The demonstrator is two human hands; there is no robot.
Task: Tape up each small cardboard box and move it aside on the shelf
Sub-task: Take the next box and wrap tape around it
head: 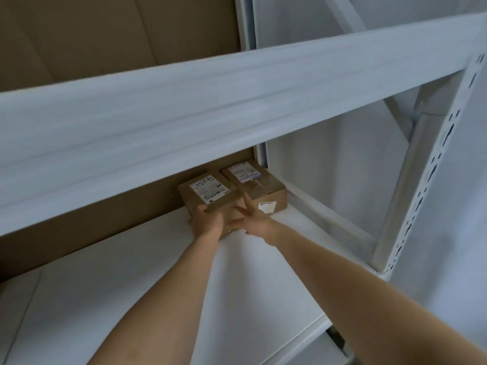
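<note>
Two small cardboard boxes stand side by side at the back right corner of the white shelf (pixel 131 280). The left box (pixel 208 196) carries a white label with handwritten digits. The right box (pixel 259 184) has a printed label on top and a white sticker on its front. My left hand (pixel 207 219) grips the near edge of the left box, fingers curled over its top. My right hand (pixel 251 219) lies with straight, spread fingers against the front of the boxes where the two meet.
A thick white shelf beam (pixel 237 101) crosses overhead just above the boxes. A brown cardboard sheet (pixel 92 219) lines the back of the shelf. A perforated white upright (pixel 432 164) and a diagonal brace close off the right side.
</note>
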